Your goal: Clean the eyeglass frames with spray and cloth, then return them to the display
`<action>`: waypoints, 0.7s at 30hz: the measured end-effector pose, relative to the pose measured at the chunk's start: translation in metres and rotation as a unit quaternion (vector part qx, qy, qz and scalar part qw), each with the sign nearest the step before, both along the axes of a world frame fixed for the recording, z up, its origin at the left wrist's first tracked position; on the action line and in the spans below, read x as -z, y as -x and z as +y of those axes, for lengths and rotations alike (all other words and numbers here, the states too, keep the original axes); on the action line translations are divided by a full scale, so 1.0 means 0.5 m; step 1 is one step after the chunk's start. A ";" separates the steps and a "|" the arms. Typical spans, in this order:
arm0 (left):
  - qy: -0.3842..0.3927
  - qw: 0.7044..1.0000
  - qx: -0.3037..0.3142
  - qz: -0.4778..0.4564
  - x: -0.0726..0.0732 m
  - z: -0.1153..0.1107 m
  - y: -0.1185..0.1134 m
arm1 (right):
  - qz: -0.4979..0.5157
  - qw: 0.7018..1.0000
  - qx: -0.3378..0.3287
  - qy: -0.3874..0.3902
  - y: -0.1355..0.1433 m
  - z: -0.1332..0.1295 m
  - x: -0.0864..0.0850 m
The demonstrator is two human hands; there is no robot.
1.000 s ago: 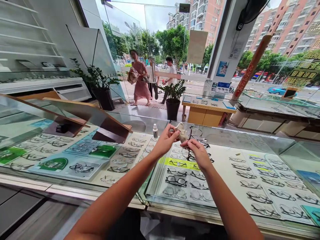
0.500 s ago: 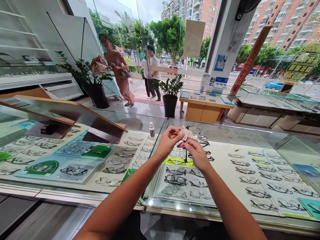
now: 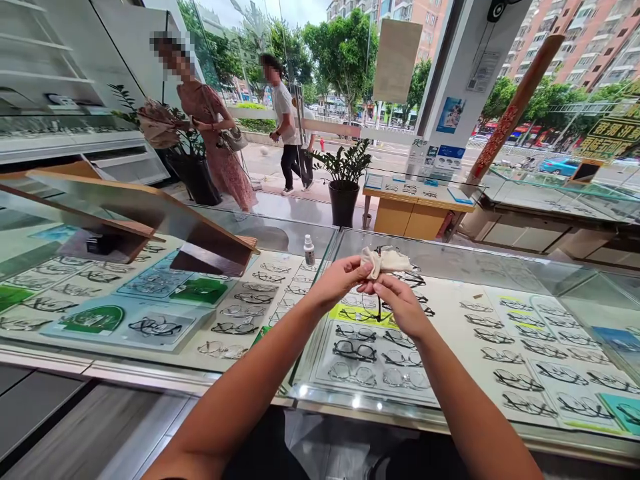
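Observation:
Above the glass counter, my left hand (image 3: 345, 277) pinches a crumpled cream cloth (image 3: 395, 261). My right hand (image 3: 403, 307) is closed just below it, fingers on a pair of eyeglasses whose dark temple (image 3: 379, 308) hangs down between the hands. Cloth and fingers cover most of the frame and lenses. A small white-capped bottle (image 3: 309, 252) stands upright on the counter, to the left of my hands. Under the glass below lie rows of eyeglasses (image 3: 355, 351).
Two slanted wooden-edged panels (image 3: 200, 233) stand on the left counter. Beyond the counters are potted plants (image 3: 344, 200) and a wooden display table (image 3: 415, 217). One person in a pink dress (image 3: 215, 147) carries a wrapped bundle; another in a white shirt (image 3: 284, 123) walks by the glass door.
My hands stay together while the cloth spreads further right over the eyeglasses. The person in the dress has come nearer, to the left; the one in white has also moved left. The view has tilted slightly.

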State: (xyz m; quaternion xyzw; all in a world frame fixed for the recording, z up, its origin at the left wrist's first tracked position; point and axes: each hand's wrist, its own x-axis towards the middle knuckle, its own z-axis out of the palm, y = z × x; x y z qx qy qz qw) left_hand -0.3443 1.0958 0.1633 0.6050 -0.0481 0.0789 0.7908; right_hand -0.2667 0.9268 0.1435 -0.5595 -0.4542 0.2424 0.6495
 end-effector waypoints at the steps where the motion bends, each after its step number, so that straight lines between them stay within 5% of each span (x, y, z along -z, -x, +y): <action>1: 0.013 1.000 0.007 0.002 0.001 0.001 0.000 | 0.014 1.000 -0.005 0.000 -0.001 0.002 0.004; 8: 0.040 0.999 0.006 0.005 0.017 0.002 -0.006 | 0.121 0.992 0.001 -0.024 0.005 0.013 0.023; 13: 0.053 0.997 -0.047 -0.018 0.021 -0.016 -0.015 | 0.092 0.996 0.009 -0.007 0.011 0.011 0.008; 21: 0.065 0.997 -0.029 -0.028 0.004 0.017 -0.002 | 0.108 0.993 0.051 0.006 -0.002 0.005 0.018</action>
